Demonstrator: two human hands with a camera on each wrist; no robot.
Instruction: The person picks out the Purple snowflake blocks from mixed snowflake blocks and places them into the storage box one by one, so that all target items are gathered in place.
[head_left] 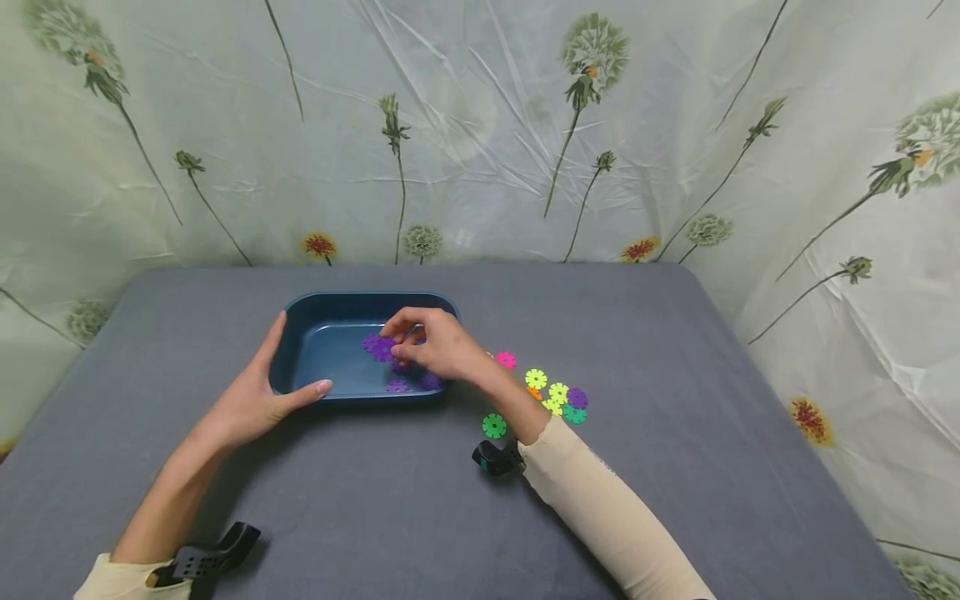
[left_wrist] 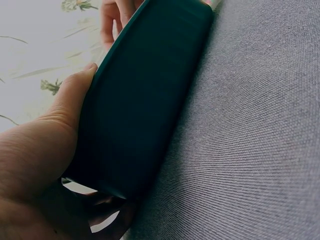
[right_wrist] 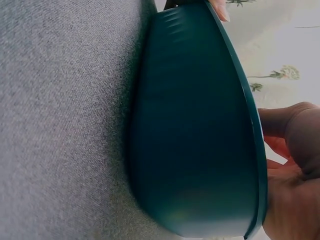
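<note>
A blue rectangular tray (head_left: pixel 330 388) stands on the table with several purple notched discs (head_left: pixel 397 386) inside, toward its right end. My left hand (head_left: pixel 258 400) grips the tray's left end, thumb on the front rim and fingers round the side; the left wrist view shows this hand (left_wrist: pixel 45 145) close up against the wall. Reaching over the right end, my right hand (head_left: pixel 438 343) pinches a purple snowflake disc (head_left: pixel 384 349) between thumb and fingertips. In the right wrist view the tray wall (right_wrist: pixel 195 125) hides the fingertips of that hand (right_wrist: pixel 295 160).
Right of the tray lie loose notched discs: a pink disc (head_left: pixel 506 360), a green disc (head_left: pixel 494 426), a teal disc (head_left: pixel 574 413), a purple disc (head_left: pixel 577 397) and several yellow ones, partly behind my right forearm. A grey cloth (head_left: pixel 420 500) covers the table; a flower-printed curtain (head_left: pixel 480 167) hangs behind it.
</note>
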